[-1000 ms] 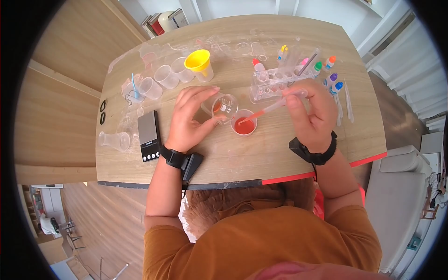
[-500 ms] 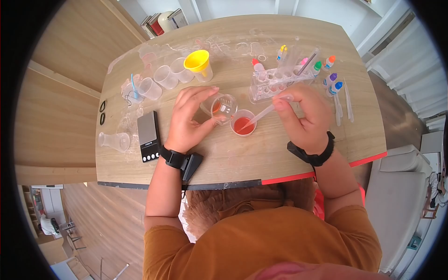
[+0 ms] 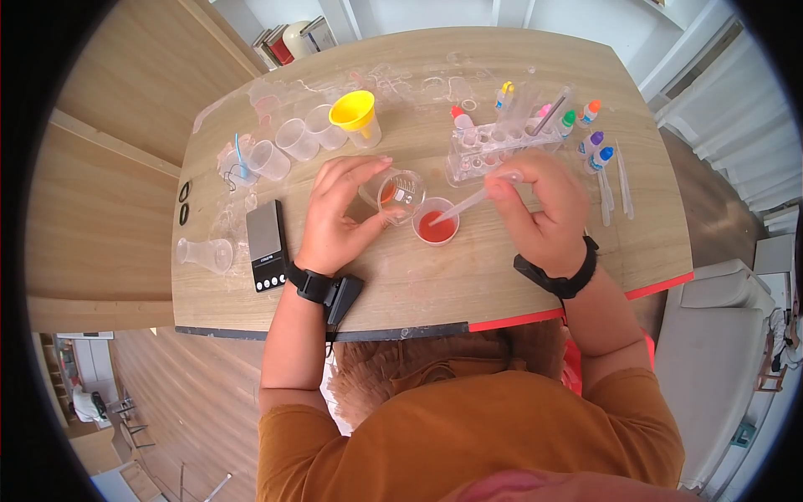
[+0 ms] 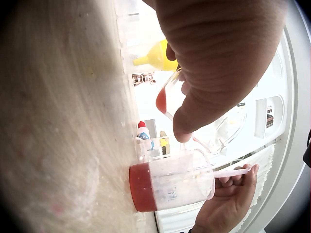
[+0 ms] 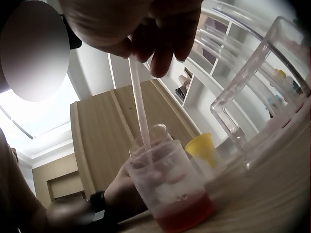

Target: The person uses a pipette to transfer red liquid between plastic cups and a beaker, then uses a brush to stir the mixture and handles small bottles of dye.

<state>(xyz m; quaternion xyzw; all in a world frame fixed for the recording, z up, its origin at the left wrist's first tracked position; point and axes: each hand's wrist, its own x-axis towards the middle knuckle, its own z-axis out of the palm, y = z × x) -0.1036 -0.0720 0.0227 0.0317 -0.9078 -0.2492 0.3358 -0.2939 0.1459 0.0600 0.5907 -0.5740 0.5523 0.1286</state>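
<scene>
The left hand [image 3: 339, 219] grips a tilted clear glass beaker [image 3: 403, 194] whose mouth leans toward a plastic cup; a little red liquid [image 4: 162, 100] lies inside the beaker. On the table stands that cup [image 4: 182, 180], red liquid in its bottom. Thumb and fingers of the right hand [image 3: 548, 209] pinch a clear plastic dropper [image 3: 468, 202], which slants down into the cup. In the right wrist view the dropper [image 5: 139, 102] enters over the cup's rim, and the left hand [image 5: 124, 190] shows behind the cup.
A test tube rack [image 3: 470, 165] with tubes stands behind the right hand, dropper bottles [image 3: 600, 159] beside it. Several plastic cups [image 3: 298, 138] and a yellow funnel [image 3: 353, 108] are at the back left. A scale [image 3: 266, 238] and a flask [image 3: 205, 253] lie left of the left hand.
The right hand has moved left and slightly down, and its dropper, reddish a second ago, now looks mostly clear with its tip in the cup. The left hand and beaker have hardly moved.
</scene>
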